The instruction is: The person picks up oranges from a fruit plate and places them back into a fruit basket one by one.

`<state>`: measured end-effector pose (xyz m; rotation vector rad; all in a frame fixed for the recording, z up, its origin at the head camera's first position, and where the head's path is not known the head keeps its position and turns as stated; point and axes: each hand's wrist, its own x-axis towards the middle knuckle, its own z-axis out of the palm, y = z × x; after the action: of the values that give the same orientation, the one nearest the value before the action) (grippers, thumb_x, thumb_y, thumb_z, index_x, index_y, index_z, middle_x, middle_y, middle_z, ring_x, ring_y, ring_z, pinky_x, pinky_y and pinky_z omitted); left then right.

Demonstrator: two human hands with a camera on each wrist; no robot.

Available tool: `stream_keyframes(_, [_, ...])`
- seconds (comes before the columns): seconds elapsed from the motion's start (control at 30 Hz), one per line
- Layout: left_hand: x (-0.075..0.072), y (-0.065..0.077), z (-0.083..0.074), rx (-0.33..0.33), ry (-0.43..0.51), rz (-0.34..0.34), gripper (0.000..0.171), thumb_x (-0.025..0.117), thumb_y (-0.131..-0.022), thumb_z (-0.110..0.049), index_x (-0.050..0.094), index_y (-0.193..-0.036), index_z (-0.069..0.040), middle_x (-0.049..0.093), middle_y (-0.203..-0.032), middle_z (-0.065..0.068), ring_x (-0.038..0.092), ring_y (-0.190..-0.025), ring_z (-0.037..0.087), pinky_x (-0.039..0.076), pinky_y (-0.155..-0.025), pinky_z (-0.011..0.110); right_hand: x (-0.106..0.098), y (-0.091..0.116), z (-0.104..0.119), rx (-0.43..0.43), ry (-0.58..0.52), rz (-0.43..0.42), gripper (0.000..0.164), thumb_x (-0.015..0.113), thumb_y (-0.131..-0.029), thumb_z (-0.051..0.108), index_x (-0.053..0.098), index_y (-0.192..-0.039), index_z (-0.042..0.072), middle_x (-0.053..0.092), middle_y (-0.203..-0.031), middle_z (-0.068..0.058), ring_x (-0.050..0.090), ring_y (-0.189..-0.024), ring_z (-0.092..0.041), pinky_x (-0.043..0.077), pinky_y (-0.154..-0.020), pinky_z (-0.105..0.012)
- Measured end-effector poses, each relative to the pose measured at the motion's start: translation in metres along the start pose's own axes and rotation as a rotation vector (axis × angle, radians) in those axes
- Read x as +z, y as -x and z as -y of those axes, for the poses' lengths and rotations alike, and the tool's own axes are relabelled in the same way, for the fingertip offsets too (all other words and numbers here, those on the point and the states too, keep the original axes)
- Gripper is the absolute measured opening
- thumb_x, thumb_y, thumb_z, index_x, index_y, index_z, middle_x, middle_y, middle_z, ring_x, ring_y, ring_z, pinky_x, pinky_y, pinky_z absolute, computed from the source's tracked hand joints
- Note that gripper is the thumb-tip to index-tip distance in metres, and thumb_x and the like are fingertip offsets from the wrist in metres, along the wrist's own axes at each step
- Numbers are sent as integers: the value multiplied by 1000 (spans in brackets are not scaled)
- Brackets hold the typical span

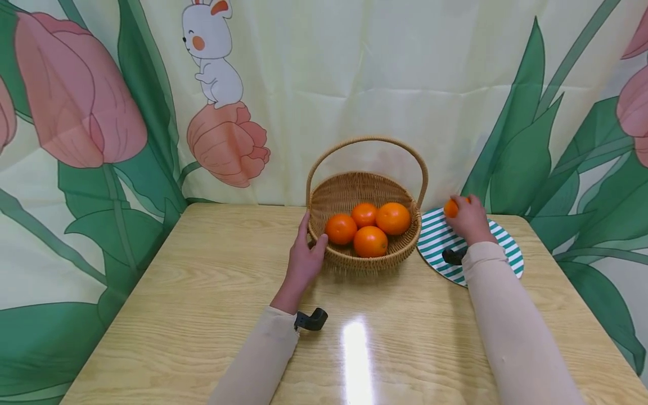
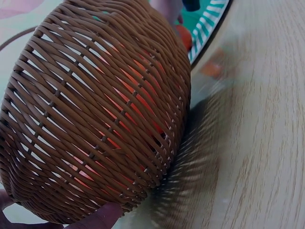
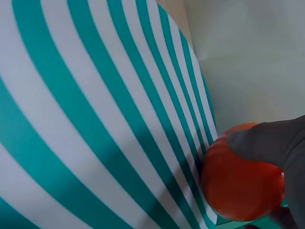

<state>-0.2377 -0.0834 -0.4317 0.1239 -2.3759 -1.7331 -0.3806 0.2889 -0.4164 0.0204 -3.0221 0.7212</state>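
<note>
A woven wicker basket (image 1: pixel 349 261) with a tall handle stands at the back middle of the table, several oranges (image 1: pixel 370 242) inside. At its left side my left hand (image 1: pixel 305 260) rests with thumb and fingers spread straight along the outer wall. In the left wrist view the thumb (image 2: pixel 107 214) touches the weave of the basket (image 2: pixel 95 114). My right hand (image 1: pixel 472 220) grips a single orange (image 1: pixel 450 208) over the far part of a round placemat with green and white stripes (image 1: pixel 440 253). The right wrist view shows the thumb pressed on that orange (image 3: pixel 238 181), close by the placemat's edge.
The wooden table (image 1: pixel 228 281) has its back edge against a curtain (image 1: pixel 405 101) printed with tulips and a rabbit. The placemat lies at the back right, beside the basket. A bright light reflection (image 1: pixel 357 354) shows on the front of the table.
</note>
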Motion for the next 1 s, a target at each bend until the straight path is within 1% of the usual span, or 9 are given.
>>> stream_keyframes(0.07, [1,1,-1,-4,-4,0,68,53,-97,-30,17,-154,-38,32,-157,7,46,-134,31,42,-106,48,2,0,-4,-1,5,-3,62,57,-92,10,32,-148,2,10,-152,-36,26,-124,-59,35,-100,-70])
stream_keyframes(0.27, [2,2,-2,-8,-9,3,68,53,-97,-31,17,-154,-38,33,-157,7,47,-134,31,43,-106,48,5,5,-10,-23,-14,-66,58,59,-92,10,38,-145,1,18,-148,-36,29,-122,-58,33,-101,-69])
stream_keyframes(0.47, [1,0,0,-7,-4,2,68,53,-97,-33,17,-154,-37,34,-156,10,48,-132,33,44,-104,49,7,10,-11,-42,-31,-74,59,62,-91,9,38,-144,1,20,-147,-35,30,-122,-57,34,-101,-69])
stream_keyframes(0.6, [-1,0,0,1,-5,1,68,54,-97,-32,18,-155,-36,34,-156,11,49,-132,33,45,-103,49,7,15,-9,-46,-42,-78,60,64,-91,9,38,-145,3,20,-148,-33,30,-123,-56,34,-102,-69])
stream_keyframes(0.83, [-2,-1,-1,-17,-11,-1,67,53,-97,-34,18,-154,-39,36,-155,8,49,-131,31,45,-103,48,4,29,2,-96,-49,-111,60,65,-91,11,40,-145,5,23,-148,-32,34,-123,-55,37,-99,-68])
stream_keyframes(1.0, [-2,-2,-1,-19,-15,4,68,53,-96,-35,18,-154,-38,35,-155,9,47,-133,32,43,-105,49,-2,41,11,-127,-59,-136,59,65,-91,11,40,-145,7,24,-149,-31,35,-123,-55,37,-98,-69])
